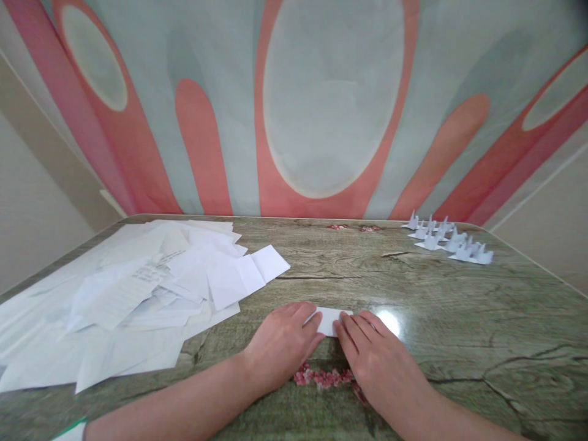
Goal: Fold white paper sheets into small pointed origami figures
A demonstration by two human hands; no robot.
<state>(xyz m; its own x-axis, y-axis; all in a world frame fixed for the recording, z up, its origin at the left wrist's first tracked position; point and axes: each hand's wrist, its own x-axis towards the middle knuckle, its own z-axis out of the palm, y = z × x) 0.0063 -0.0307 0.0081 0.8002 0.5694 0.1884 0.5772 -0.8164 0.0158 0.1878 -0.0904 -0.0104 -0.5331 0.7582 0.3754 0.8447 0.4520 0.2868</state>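
Paper slip, looks part-folded, held at its ends by left hand and right hand, fingers half-curled. Right-rear of slip: paper birds, seemingly done. Left: sheets, look unworked.

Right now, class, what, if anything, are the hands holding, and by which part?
A small piece of white paper: the left hand is on its left end, the right hand its right. Whether they pinch or only press cannot be told.

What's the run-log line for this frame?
left hand: on left end of white paper | right hand: on right end | paper pile: left side of table | folded paper figures: far right
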